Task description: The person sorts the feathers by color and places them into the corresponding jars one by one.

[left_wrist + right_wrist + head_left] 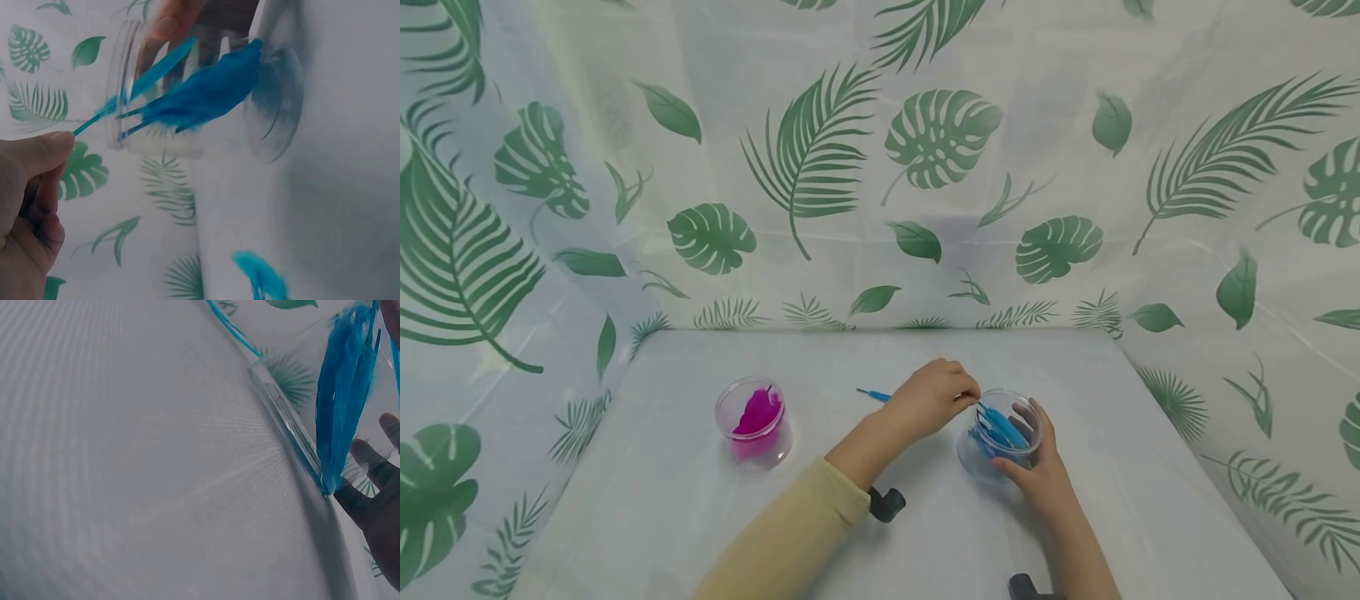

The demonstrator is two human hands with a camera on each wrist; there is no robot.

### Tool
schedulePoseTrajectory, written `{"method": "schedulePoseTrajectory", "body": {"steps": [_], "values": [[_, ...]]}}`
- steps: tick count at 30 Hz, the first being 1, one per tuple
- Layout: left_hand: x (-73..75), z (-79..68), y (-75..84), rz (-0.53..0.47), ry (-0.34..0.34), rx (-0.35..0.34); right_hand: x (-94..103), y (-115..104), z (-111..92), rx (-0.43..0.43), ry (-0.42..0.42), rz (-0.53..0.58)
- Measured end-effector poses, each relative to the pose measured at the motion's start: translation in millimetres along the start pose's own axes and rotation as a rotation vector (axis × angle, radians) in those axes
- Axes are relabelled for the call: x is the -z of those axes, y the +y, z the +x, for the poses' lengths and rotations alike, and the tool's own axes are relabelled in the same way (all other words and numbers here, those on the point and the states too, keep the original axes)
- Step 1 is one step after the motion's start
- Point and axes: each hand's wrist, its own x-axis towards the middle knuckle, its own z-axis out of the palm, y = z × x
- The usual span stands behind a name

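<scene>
My left hand (931, 398) pinches the thin quill of a blue feather (167, 65) between thumb and forefinger. This feather's vane dips through the mouth of a clear plastic jar (977, 467). Inside the jar lie more blue feathers (206, 94), seen through its wall, their quills toward the mouth. My right hand (1043, 473) grips the jar from the right, with the thumb in front and the fingers behind it. Another blue feather (874, 394) lies on the table just left of my left hand, partly hidden by it.
A second clear jar (775, 454) holding magenta feathers (758, 412) stands to the left on the white table (647, 500). A leaf-printed curtain (970, 50) surrounds the table at the back and sides. Dark camera mounts (887, 505) show at the wrists.
</scene>
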Motion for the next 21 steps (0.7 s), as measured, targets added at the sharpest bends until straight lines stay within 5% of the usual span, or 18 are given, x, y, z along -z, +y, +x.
{"method": "schedulePoseTrajectory", "body": {"steps": [13, 21], "values": [[-28.4, 6.9, 11.1, -0.013, -0.076, 0.041, 1.8, 1, -1, 0.03, 0.017, -0.045], [-20.4, -1.7, -6.3, -0.114, 0.05, 0.132, 1.7, 2, 0, 0.043, 0.011, -0.021]]}}
